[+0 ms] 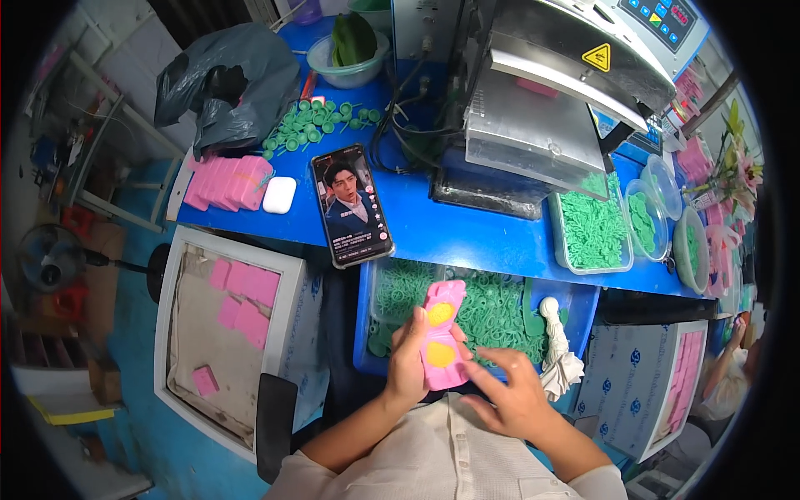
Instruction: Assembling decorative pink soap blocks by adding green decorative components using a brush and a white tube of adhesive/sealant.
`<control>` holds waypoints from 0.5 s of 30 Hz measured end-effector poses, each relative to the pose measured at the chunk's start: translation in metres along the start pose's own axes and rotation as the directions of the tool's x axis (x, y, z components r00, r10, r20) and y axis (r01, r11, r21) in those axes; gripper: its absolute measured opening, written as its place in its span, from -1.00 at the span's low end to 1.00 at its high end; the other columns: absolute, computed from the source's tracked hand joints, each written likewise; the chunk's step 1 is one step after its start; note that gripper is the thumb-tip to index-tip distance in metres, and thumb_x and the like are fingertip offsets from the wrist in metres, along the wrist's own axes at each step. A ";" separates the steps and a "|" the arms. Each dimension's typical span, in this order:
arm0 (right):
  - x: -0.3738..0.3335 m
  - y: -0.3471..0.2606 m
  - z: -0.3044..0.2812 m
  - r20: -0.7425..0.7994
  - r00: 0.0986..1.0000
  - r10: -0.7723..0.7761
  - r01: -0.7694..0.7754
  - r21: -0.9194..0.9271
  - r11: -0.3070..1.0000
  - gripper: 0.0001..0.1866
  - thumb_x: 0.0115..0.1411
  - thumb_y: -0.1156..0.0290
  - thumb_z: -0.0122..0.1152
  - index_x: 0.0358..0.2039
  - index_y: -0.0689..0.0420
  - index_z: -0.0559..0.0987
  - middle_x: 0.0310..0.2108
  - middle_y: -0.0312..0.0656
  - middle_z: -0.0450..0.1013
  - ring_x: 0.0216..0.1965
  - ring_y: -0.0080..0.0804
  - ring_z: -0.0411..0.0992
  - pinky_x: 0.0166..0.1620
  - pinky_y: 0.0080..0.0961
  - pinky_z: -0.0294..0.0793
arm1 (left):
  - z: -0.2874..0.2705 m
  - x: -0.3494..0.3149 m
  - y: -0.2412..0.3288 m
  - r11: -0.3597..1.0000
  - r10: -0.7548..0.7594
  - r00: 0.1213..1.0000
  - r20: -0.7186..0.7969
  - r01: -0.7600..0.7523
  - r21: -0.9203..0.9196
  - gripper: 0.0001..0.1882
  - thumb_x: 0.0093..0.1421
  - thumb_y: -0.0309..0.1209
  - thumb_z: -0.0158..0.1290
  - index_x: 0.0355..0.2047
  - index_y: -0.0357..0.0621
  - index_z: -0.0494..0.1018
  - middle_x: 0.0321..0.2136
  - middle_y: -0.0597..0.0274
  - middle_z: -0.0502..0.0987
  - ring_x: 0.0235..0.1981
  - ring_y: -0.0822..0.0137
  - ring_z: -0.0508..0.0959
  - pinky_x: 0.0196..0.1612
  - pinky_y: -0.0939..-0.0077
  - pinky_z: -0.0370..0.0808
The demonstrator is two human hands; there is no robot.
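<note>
My left hand (407, 362) grips a long pink soft-looking mould (437, 333), tilted upright in front of my chest. Two rounded yellow patches sit on its face, one above the other. My right hand (517, 392) is at the mould's lower right edge, fingers spread and a fingertip at or close to the edge; I cannot tell if it touches. Just beyond both hands, a blue tray (364, 325) holds many small green moulded pieces (500, 308). A twisted white cloth (557, 346) lies over the tray's right end.
A phone (354, 204) stands on the blue table beside a white case (279, 194) and stacked pink blocks (229, 183). A metal press (542, 142) is at back right, near a clear container (592, 233) of green pieces. Left, a framed box (192, 333) holds pink blocks.
</note>
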State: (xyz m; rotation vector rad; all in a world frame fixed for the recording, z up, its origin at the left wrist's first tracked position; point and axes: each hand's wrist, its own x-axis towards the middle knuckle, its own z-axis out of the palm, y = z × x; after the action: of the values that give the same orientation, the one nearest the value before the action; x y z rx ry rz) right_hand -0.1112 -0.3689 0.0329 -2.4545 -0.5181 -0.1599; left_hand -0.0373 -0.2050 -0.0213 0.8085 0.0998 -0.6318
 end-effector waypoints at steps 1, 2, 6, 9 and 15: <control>0.003 0.003 0.005 -0.056 0.998 -0.031 0.033 0.044 0.998 -0.54 -0.06 0.39 0.38 -0.11 0.16 0.51 -0.14 -0.04 0.39 -0.19 -0.14 0.40 -0.16 -0.29 0.39 | -0.005 0.000 -0.010 0.998 0.064 0.998 -0.016 -0.064 -0.019 -0.46 0.39 -0.04 -0.36 -0.20 -0.32 0.40 -0.35 0.06 0.53 -0.35 0.30 0.58 -0.25 0.45 0.54; 0.006 0.008 0.011 -0.113 0.992 -0.058 0.068 0.086 0.994 -0.60 -0.04 0.43 0.36 -0.15 0.17 0.52 -0.21 -0.07 0.43 -0.25 -0.17 0.42 -0.19 -0.32 0.40 | -0.004 -0.003 -0.011 0.998 0.065 0.998 -0.014 -0.066 -0.015 -0.46 0.39 -0.04 -0.36 -0.20 -0.32 0.40 -0.35 0.06 0.53 -0.35 0.30 0.58 -0.25 0.45 0.54; 0.025 0.013 -0.001 -0.207 0.972 0.107 -0.051 0.260 0.964 -0.71 -0.02 0.50 0.33 -0.25 0.20 0.52 -0.36 -0.11 0.46 -0.36 -0.19 0.42 -0.28 -0.35 0.39 | 0.003 -0.015 -0.002 0.999 0.010 1.000 -0.015 -0.010 0.043 -0.52 0.38 -0.11 -0.24 -0.07 -0.36 0.36 -0.19 0.11 0.47 -0.23 0.31 0.54 -0.11 0.48 0.48; 0.028 0.018 -0.009 -0.191 0.963 0.192 -0.137 0.266 0.954 -0.76 0.00 0.53 0.32 -0.31 0.22 0.46 -0.40 -0.10 0.44 -0.40 -0.17 0.40 -0.32 -0.37 0.39 | 0.001 -0.011 -0.005 0.892 0.299 0.930 0.214 -0.352 0.283 -0.65 0.27 -0.33 0.03 -0.08 -0.39 0.36 -0.23 0.16 0.46 -0.26 0.42 0.51 -0.24 0.52 0.50; 0.028 0.013 -0.003 -0.187 0.927 0.326 -0.229 0.405 0.885 -0.66 0.01 0.51 0.33 -0.20 0.22 0.43 -0.40 -0.04 0.41 -0.35 -0.17 0.40 -0.25 -0.39 0.41 | 0.001 -0.010 0.003 0.784 0.186 0.958 0.217 -0.278 0.555 -0.71 0.19 -0.50 0.11 -0.11 -0.34 0.36 -0.21 0.12 0.44 -0.19 0.41 0.49 -0.26 0.57 0.54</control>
State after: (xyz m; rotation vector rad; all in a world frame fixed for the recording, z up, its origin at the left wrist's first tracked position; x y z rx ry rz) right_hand -0.0798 -0.3711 0.0346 -2.0611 -0.0661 -0.2247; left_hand -0.0436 -0.1991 -0.0155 1.3415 -0.3509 -0.4844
